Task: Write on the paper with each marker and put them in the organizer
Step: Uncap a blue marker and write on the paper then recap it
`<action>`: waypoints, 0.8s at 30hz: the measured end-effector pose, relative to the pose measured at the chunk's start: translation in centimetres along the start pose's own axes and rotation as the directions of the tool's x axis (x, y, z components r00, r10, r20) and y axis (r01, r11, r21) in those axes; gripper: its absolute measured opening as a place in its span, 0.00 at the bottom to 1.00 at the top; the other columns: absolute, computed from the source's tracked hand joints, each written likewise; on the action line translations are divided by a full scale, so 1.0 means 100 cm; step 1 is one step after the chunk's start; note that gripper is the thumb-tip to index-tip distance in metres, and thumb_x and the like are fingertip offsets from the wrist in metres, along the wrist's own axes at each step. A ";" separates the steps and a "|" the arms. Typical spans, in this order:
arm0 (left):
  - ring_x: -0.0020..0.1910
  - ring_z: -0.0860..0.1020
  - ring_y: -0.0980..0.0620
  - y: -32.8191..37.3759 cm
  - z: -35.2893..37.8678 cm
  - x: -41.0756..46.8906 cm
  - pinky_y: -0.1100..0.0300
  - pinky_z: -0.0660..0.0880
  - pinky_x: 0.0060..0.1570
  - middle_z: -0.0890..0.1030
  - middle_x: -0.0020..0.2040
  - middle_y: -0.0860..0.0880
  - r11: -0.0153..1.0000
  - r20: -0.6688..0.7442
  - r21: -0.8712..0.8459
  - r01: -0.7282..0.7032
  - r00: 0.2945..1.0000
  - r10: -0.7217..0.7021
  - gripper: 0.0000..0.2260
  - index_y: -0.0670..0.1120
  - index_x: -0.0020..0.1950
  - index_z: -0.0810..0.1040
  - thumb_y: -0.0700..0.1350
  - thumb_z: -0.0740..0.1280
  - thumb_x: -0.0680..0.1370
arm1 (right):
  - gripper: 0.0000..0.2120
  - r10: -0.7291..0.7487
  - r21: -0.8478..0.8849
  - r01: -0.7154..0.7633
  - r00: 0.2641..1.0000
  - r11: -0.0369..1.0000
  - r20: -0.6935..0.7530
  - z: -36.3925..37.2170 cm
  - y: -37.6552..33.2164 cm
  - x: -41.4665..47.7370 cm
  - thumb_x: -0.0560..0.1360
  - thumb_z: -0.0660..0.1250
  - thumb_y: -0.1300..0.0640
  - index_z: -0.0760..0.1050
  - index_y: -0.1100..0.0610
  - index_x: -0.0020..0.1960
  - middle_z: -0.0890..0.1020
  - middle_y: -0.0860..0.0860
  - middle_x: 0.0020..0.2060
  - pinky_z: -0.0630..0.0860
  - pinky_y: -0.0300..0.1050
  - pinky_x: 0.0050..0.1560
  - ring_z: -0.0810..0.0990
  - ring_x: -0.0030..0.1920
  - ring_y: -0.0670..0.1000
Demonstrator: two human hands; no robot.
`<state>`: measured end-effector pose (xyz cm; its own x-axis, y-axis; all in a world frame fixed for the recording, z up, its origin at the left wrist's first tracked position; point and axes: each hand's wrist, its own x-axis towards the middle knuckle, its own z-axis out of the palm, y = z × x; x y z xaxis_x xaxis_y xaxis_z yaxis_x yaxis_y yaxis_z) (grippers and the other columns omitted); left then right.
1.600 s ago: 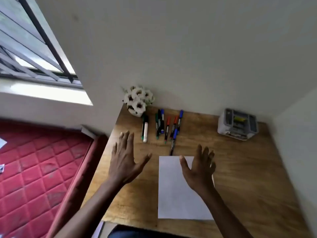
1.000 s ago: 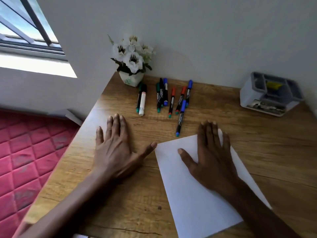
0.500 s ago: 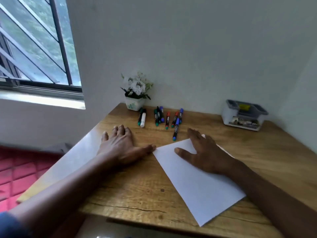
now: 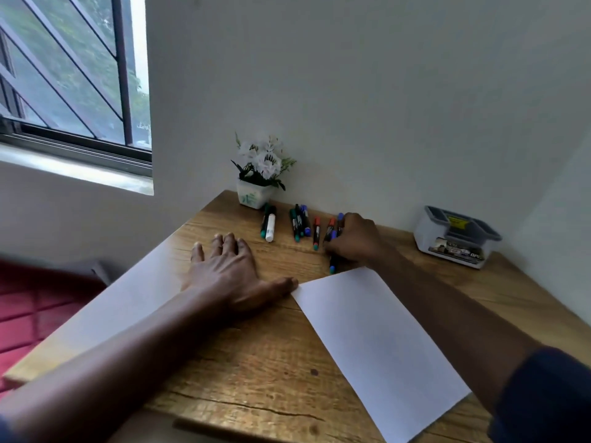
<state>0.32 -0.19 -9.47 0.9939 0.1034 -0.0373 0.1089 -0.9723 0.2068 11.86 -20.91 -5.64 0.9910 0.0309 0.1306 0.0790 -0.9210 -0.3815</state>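
A white rectangular sheet of paper (image 4: 380, 343) lies flat and blank on the wooden surface (image 4: 262, 356), skewed so that its far corner points toward the markers and its near corner reaches the front edge. A row of slim dark-bodied markers with coloured caps (image 4: 299, 223) lies loose on the surface beyond the paper, close to the wall: green-capped and blue-capped ones bunched together, a red-capped one (image 4: 316, 233) just to their right, and a thicker white-barrelled marker (image 4: 270, 227) to their left beside a green one. The right hand (image 4: 355, 239) rests on the right end of this row, fingers curled down over a blue-capped marker (image 4: 332, 254) whose lower end shows below the hand, just short of the paper's far corner. Whether the fingers have closed on it cannot be told. A red cap and a blue cap show just behind the knuckles.

The left hand (image 4: 228, 270) lies palm down on the surface, fingers spread and holding nothing; its thumb tip touches the paper's left corner.

A white and grey plastic desk organizer with several compartments (image 4: 455, 236) stands at the far right, well apart from the markers; a yellow item sits in a rear compartment. A small white pot of white artificial flowers (image 4: 259, 174) stands against the wall just left of the markers. A barred window (image 4: 73, 75) is at upper left, and a red quilted mattress (image 4: 28, 318) lies below the surface's left edge.
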 end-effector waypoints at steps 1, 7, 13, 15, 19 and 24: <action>0.84 0.42 0.43 0.000 0.000 0.000 0.37 0.44 0.81 0.43 0.85 0.42 1.000 -0.001 -0.005 -0.001 1.000 0.001 0.61 0.42 0.85 0.44 0.85 0.50 0.67 | 0.22 0.013 0.023 -0.013 1.000 1.000 -0.013 0.001 0.000 0.002 0.65 0.77 0.53 0.73 0.56 0.55 0.80 0.53 0.48 0.78 0.46 0.41 0.79 0.46 0.51; 0.84 0.42 0.43 0.000 0.000 0.000 0.37 0.43 0.81 0.42 0.85 0.42 0.999 -0.007 -0.033 -0.010 1.000 0.010 0.60 0.42 0.85 0.43 0.84 0.49 0.68 | 0.13 -0.030 0.291 0.095 0.975 0.952 -0.221 -0.030 0.007 -0.020 0.70 0.75 0.56 0.80 0.55 0.54 0.83 0.51 0.40 0.81 0.46 0.44 0.82 0.41 0.50; 0.85 0.45 0.45 0.000 -0.001 -0.002 0.36 0.43 0.81 0.46 0.86 0.45 0.991 -0.068 -0.125 -0.050 0.997 0.042 0.57 0.49 0.86 0.46 0.84 0.53 0.68 | 0.12 -0.391 0.240 0.428 0.901 0.871 -0.187 -0.019 0.003 -0.077 0.78 0.69 0.60 0.81 0.52 0.61 0.82 0.46 0.47 0.71 0.29 0.39 0.80 0.42 0.41; 0.84 0.52 0.47 -0.001 -0.001 -0.003 0.35 0.45 0.80 0.53 0.85 0.48 0.974 -0.187 -0.188 -0.125 0.978 0.090 0.54 0.55 0.85 0.51 0.83 0.55 0.67 | 0.12 -0.501 0.177 0.524 0.850 0.833 -0.160 -0.003 0.006 -0.086 0.79 0.69 0.58 0.81 0.52 0.62 0.83 0.46 0.49 0.70 0.27 0.42 0.80 0.44 0.41; 0.73 0.73 0.54 -0.004 0.000 -0.005 0.39 0.57 0.79 0.76 0.72 0.59 0.906 -0.433 -0.225 -0.357 0.870 0.235 0.35 0.63 0.78 0.64 0.71 0.67 0.74 | 0.13 -0.581 0.165 0.608 0.793 0.777 -0.186 0.015 0.010 -0.085 0.79 0.68 0.55 0.82 0.55 0.62 0.86 0.50 0.52 0.73 0.33 0.47 0.81 0.47 0.46; 0.51 0.81 0.68 -0.002 -0.002 -0.006 0.61 0.77 0.55 0.84 0.51 0.64 0.812 -0.520 -0.310 -0.494 0.803 0.291 0.18 0.62 0.67 0.80 0.55 0.74 0.77 | 0.18 -0.625 0.182 0.655 0.755 0.733 -0.201 0.016 0.011 -0.085 0.76 0.66 0.49 0.83 0.57 0.59 0.86 0.51 0.47 0.78 0.42 0.44 0.81 0.45 0.48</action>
<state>-0.29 -0.01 -9.27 0.8378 -0.0906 0.5385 -0.3984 -0.7759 0.4892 3.71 -21.59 -8.64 0.6767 0.5209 0.5204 0.7271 -0.5843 -0.3605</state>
